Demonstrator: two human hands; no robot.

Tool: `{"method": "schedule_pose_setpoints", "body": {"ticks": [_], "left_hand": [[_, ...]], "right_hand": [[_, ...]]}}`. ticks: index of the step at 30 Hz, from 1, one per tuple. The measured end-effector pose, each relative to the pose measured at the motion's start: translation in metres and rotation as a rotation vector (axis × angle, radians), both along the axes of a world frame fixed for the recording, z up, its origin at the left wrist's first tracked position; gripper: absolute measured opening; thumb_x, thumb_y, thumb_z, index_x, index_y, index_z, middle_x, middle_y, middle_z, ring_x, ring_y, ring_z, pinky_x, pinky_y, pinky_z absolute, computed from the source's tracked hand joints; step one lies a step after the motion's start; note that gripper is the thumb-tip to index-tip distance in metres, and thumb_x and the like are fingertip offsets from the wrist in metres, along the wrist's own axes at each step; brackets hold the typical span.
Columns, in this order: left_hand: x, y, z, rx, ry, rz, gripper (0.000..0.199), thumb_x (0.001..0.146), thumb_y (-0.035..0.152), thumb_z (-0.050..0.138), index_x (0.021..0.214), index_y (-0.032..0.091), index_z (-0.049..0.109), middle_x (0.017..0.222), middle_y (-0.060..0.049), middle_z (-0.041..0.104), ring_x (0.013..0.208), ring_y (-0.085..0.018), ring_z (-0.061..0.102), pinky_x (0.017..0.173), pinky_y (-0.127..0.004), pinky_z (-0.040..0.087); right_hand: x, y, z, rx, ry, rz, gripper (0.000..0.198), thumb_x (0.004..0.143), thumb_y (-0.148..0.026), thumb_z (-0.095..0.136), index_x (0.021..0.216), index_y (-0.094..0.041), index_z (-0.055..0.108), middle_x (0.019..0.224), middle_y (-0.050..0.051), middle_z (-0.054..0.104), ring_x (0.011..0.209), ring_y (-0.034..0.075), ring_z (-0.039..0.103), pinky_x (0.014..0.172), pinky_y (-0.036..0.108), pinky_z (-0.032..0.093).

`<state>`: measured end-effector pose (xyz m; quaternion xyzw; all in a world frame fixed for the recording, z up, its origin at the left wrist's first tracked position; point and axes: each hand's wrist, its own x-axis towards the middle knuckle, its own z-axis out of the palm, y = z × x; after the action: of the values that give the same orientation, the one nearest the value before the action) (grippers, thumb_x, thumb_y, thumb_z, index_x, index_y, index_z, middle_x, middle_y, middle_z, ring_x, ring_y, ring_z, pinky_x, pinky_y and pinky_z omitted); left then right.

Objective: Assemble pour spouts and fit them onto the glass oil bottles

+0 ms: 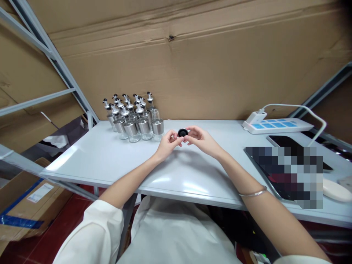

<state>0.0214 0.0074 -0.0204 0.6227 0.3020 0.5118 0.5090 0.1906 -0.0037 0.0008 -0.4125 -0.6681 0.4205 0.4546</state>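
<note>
Above the white table, my left hand (168,143) and my right hand (200,140) meet with their fingers pinched at a small round black piece with a pale rim (183,132). It looks like a cap, its dark ringed face turned toward me; the far side is hidden. To the left of my hands stand several glass oil bottles with brushed metal sleeves (131,128), most topped by silver-and-black pour spouts (139,108). The bottle nearest my left hand (157,126) has an open neck with no spout showing.
A white power strip (280,125) with a plugged-in charger and cable lies at the back right of the white table (90,154). Closer in are a dark phone (286,141), a partly blurred flat device (271,183) and a white oval object (337,190). Cardboard (192,73) walls the back.
</note>
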Motion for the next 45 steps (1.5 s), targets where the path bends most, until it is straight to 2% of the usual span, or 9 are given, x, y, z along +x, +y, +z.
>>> {"method": "schedule_pose_setpoints", "body": {"ticks": [5,9,16,21,25,35,41,45], "left_hand": [[0.001,0.001,0.001,-0.047,-0.016,-0.018,0.046,0.065,0.039,0.073,0.092,0.02,0.041,0.088,0.003,0.056,0.061,-0.007,0.059,0.063,-0.025,0.046],[-0.001,0.001,0.002,-0.063,-0.017,-0.04,0.039,0.067,0.036,0.07,0.093,0.018,0.046,0.086,0.0,0.057,0.073,-0.011,0.059,0.067,-0.026,0.047],[-0.001,0.003,-0.002,-0.065,0.029,-0.092,0.038,0.069,0.037,0.068,0.096,0.017,0.05,0.08,0.0,0.06,0.07,-0.012,0.059,0.068,-0.027,0.045],[-0.001,0.002,-0.002,-0.069,0.039,-0.124,0.037,0.069,0.037,0.067,0.094,0.016,0.049,0.078,0.001,0.06,0.069,-0.011,0.059,0.068,-0.027,0.046],[-0.002,0.001,0.0,-0.06,0.041,-0.114,0.031,0.067,0.032,0.066,0.087,0.016,0.048,0.073,0.003,0.057,0.061,-0.008,0.056,0.062,-0.024,0.045],[0.0,-0.004,0.003,-0.058,0.106,-0.073,0.019,0.063,0.016,0.057,0.075,0.017,0.042,0.062,0.007,0.052,0.055,-0.006,0.046,0.053,-0.019,0.034],[0.001,-0.005,0.002,-0.042,0.124,-0.074,0.019,0.062,0.017,0.056,0.075,0.018,0.041,0.062,0.006,0.054,0.056,-0.006,0.045,0.054,-0.02,0.032],[-0.001,-0.003,0.001,-0.021,0.133,-0.076,0.021,0.062,0.021,0.056,0.075,0.018,0.041,0.062,0.006,0.055,0.057,-0.008,0.048,0.056,-0.021,0.033]], "right_hand": [[0.0,-0.002,0.003,0.032,-0.081,-0.041,0.032,0.073,-0.038,0.064,0.098,-0.02,0.055,0.085,0.004,0.065,0.078,0.019,0.062,0.07,0.035,0.05],[0.0,-0.004,0.005,0.037,-0.082,-0.049,0.028,0.069,-0.034,0.065,0.092,-0.019,0.056,0.095,0.006,0.064,0.079,0.018,0.061,0.07,0.034,0.049],[0.0,-0.004,0.005,-0.017,-0.071,-0.044,0.025,0.068,-0.034,0.062,0.086,-0.018,0.056,0.082,0.004,0.062,0.072,0.017,0.059,0.073,0.036,0.048],[-0.001,-0.005,0.005,-0.034,-0.066,-0.012,0.022,0.067,-0.033,0.063,0.082,-0.019,0.055,0.072,0.002,0.061,0.069,0.017,0.06,0.071,0.034,0.048],[-0.002,-0.006,0.005,-0.055,-0.085,0.044,0.02,0.067,-0.031,0.062,0.081,-0.018,0.054,0.07,0.002,0.064,0.067,0.016,0.061,0.07,0.033,0.047],[-0.002,-0.009,0.003,-0.058,-0.135,0.137,0.015,0.072,-0.028,0.059,0.081,-0.02,0.05,0.063,0.0,0.064,0.065,0.016,0.061,0.067,0.029,0.044],[-0.003,-0.011,0.006,-0.061,-0.139,0.127,0.014,0.067,-0.021,0.057,0.079,-0.021,0.05,0.061,-0.002,0.063,0.064,0.015,0.059,0.066,0.027,0.043],[-0.004,-0.012,0.006,-0.054,-0.124,0.142,0.014,0.068,-0.023,0.058,0.079,-0.02,0.049,0.062,-0.002,0.063,0.064,0.015,0.06,0.066,0.027,0.043]]}}
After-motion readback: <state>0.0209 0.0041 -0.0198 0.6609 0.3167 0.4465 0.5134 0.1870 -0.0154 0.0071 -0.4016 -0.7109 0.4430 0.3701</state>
